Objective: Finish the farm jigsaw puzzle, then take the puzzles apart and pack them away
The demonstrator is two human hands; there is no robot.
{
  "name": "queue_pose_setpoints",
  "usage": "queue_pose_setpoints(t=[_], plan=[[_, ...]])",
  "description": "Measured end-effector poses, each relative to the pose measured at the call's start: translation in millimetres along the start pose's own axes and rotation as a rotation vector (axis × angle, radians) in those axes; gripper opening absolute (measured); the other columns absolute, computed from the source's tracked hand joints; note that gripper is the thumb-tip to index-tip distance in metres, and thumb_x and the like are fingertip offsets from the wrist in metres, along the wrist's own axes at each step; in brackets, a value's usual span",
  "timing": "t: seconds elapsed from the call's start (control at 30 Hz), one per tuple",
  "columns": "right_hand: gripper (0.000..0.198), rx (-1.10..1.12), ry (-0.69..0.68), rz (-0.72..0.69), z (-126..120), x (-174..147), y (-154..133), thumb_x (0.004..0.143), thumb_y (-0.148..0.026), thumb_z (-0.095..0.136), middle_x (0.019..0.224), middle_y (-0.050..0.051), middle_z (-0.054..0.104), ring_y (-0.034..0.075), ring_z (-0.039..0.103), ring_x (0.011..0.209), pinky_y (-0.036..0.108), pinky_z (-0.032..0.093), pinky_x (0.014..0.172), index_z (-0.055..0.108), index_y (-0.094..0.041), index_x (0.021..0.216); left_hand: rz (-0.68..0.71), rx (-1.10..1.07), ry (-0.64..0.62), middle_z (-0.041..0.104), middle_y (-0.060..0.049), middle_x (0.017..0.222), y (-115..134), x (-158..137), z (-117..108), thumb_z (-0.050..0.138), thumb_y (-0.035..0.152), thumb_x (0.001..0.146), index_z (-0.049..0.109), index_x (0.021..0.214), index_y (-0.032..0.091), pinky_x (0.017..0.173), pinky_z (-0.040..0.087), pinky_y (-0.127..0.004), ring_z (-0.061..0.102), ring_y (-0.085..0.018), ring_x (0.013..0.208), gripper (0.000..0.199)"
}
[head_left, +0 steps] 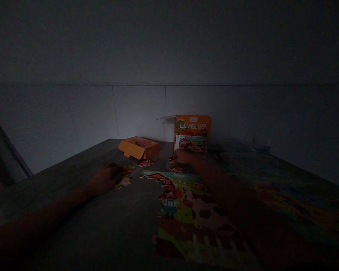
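The scene is very dark. A partly assembled jigsaw puzzle [183, 222] lies on the table, showing a farmer, a spotted cow, a barn and a white fence. Beyond its top edge, my right hand [184, 156] reaches across, its fingertips closed on a small puzzle piece [171, 160]. My left hand [106, 177] rests on the table to the left, fingers loosely laid at several loose pieces [124, 183]; it appears to grip nothing. Further loose puzzle pieces [145, 163] lie by the yellow box, and another reddish puzzle piece [176, 169] sits just above the puzzle.
An orange box [193, 121] marked LEVEL UP! stands against the wall, with a picture card [196, 142] of the farm leaning on it. To its left lies an open yellow-orange box [138, 147]. Clear plastic packaging [243, 150] with colourful contents spreads along the right side.
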State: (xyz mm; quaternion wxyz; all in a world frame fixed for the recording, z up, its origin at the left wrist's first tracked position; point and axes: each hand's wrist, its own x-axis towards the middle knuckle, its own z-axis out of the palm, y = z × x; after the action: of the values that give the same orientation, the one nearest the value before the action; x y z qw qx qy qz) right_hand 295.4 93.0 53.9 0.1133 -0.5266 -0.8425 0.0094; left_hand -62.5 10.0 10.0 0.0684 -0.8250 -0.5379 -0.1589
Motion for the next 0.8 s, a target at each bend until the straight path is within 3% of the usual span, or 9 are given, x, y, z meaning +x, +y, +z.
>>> queue_pose_setpoints(t=[0.13, 0.3, 0.47, 0.57, 0.63, 0.7, 0.8], plan=[[0.036, 0.046, -0.076, 0.084, 7.4, -5.6, -0.8, 0.086, -0.045, 0.064, 0.086, 0.007, 0.07, 0.017, 0.065, 0.077, 0.032, 0.053, 0.072, 0.068, -0.009, 0.09, 0.01, 0.002, 0.006, 0.066, -0.013, 0.103, 1.7, -0.6, -0.6, 0.035, 0.044, 0.095, 0.07, 0.108, 0.017, 0.089, 0.048, -0.04, 0.061, -0.027, 0.098, 0.047], [0.024, 0.08, -0.053, 0.124, -23.3, -7.1, -10.5, 0.09, -0.035, 0.06, 0.083, 0.003, 0.066, 0.014, 0.063, 0.074, 0.031, 0.052, 0.07, 0.065, -0.011, 0.088, 0.093, 0.08, 0.027, 0.067, -0.013, 0.105, 1.5, 0.2, -4.0, 0.037, 0.041, 0.094, 0.07, 0.109, 0.018, 0.091, 0.047, -0.044, 0.059, -0.029, 0.102, 0.042], [0.023, 0.227, -0.011, 0.018, -44.1, -26.9, -54.6, 0.084, -0.023, 0.063, 0.056, 0.002, 0.061, 0.01, 0.055, 0.056, 0.022, 0.038, 0.054, 0.071, -0.011, 0.067, 0.143, 0.055, 0.215, 0.063, -0.012, 0.116, 37.4, -11.2, -21.9, 0.047, 0.042, 0.092, 0.064, 0.117, 0.018, 0.096, 0.045, -0.048, 0.053, -0.031, 0.111, 0.039], [0.028, 0.353, 0.008, -0.037, -21.9, -52.2, -79.6, 0.085, -0.031, 0.06, 0.052, 0.0, 0.06, 0.009, 0.05, 0.049, 0.021, 0.032, 0.047, 0.074, -0.014, 0.067, 0.316, -0.059, 0.185, 0.056, -0.012, 0.128, 73.4, -24.5, -27.7, 0.051, 0.038, 0.091, 0.052, 0.131, 0.019, 0.1, 0.044, -0.047, 0.047, -0.03, 0.121, 0.044], [0.031, 0.609, 0.097, -0.089, 1.7, -68.4, -88.9, 0.085, -0.034, 0.061, 0.055, 0.0, 0.061, 0.009, 0.049, 0.05, 0.021, 0.031, 0.047, 0.073, -0.013, 0.066, 0.395, -0.122, 0.125, 0.049, -0.012, 0.136, 91.6, -31.3, -26.6, 0.055, 0.039, 0.09, 0.039, 0.142, 0.023, 0.104, 0.042, -0.049, 0.043, -0.03, 0.127, 0.057], [0.03, 0.797, 0.15, -0.061, 22.8, -80.6, -92.5, 0.084, -0.035, 0.061, 0.059, 0.001, 0.063, 0.009, 0.051, 0.054, 0.02, 0.033, 0.049, 0.072, -0.012, 0.068, 0.406, -0.154, 0.109, 0.046, -0.012, 0.139, 99.3, -33.8, -22.7, 0.056, 0.04, 0.09, 0.03, 0.146, 0.025, 0.105, 0.042, -0.05, 0.041, -0.03, 0.129, 0.064], [0.033, 0.89, 0.15, -0.039, 38.7, -88.5, -92.3, 0.084, -0.039, 0.061, 0.055, 0.0, 0.059, 0.01, 0.049, 0.051, 0.02, 0.032, 0.047, 0.071, -0.013, 0.068, 0.38, -0.19, 0.12, 0.048, -0.011, 0.136, 93.0, -30.9, -17.2, 0.052, 0.035, 0.094, 0.032, 0.145, 0.025, 0.104, 0.045, -0.045, 0.045, -0.026, 0.126, 0.056]])
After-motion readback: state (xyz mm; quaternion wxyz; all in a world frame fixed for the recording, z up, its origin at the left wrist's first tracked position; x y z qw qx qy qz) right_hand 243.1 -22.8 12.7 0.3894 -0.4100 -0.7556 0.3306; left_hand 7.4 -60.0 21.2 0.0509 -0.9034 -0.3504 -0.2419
